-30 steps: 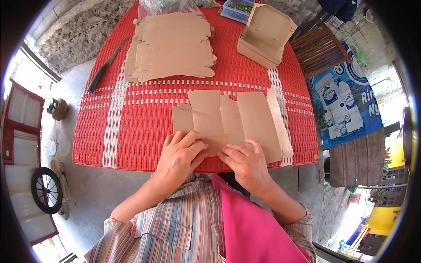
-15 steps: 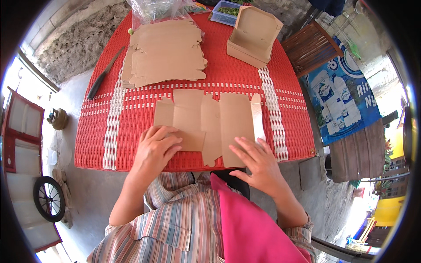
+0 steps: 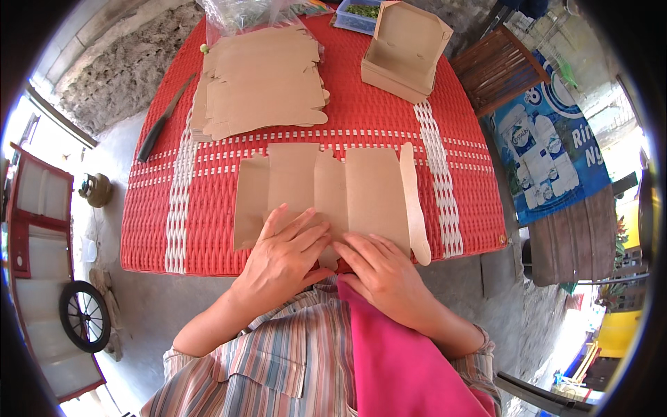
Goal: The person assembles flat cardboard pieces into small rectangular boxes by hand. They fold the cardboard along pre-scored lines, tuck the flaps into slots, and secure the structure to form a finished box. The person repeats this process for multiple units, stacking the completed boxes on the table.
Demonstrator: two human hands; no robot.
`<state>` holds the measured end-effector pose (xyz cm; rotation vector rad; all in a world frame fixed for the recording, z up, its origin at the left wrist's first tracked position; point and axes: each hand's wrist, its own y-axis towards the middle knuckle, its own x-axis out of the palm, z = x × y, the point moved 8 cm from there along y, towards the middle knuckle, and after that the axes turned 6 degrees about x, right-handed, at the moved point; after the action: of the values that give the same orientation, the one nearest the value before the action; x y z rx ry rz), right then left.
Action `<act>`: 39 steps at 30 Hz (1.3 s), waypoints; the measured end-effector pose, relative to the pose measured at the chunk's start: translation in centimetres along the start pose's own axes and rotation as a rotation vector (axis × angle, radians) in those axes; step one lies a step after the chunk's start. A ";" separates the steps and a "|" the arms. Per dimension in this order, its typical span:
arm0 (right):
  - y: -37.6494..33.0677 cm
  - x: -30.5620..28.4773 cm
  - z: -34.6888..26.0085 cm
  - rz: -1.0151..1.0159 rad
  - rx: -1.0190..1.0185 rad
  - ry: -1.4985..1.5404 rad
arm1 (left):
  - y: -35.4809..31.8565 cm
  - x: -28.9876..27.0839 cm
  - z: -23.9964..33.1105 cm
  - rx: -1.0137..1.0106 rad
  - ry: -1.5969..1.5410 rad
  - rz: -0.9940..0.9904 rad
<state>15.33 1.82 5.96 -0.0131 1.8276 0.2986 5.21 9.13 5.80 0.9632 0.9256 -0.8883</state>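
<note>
A flat brown cardboard box blank (image 3: 372, 184) lies on the red woven table cover (image 3: 201, 236) in front of me, its crease lines running away from me. My left hand (image 3: 286, 249) rests on its near edge, left of the middle, with fingers stretched and apart. Close beside it, my right hand (image 3: 382, 270) lies on the near edge with fingers extended flat over the board. The hands hide much of the near flaps. Along the blank's right side, a narrow flap (image 3: 415, 208) stands out lighter in colour.
A stack of flat box blanks (image 3: 260, 83) lies at the far left, beside a dark-handled knife (image 3: 154, 135). At the far right stands an open folded cardboard box (image 3: 396, 76). Behind are a clear plastic bag (image 3: 240, 14) and a blue tub of green leaves (image 3: 356, 21).
Both hands have moved inward toward the middle of the blank's near edge. The near left flap, folded over before, is now out flat, and the right side flap is tilted differently.
</note>
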 end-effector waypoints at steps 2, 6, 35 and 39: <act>0.1 0.6 0.2 0.030 0.009 0.078 | -0.3 0.2 0.1 0.018 -0.004 0.000; 0.3 1.3 0.4 0.054 -0.007 0.109 | -0.9 0.4 0.2 -0.001 -0.002 0.012; 0.7 1.3 0.8 0.122 0.003 0.126 | 0.5 1.1 -3.8 -0.174 -0.251 0.082; 0.6 1.6 1.4 0.113 0.019 0.132 | 0.4 1.2 -3.9 -0.183 -0.272 0.084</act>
<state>16.10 2.91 4.23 0.0862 1.9655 0.3668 5.03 12.65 3.71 0.6990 0.7148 -0.8246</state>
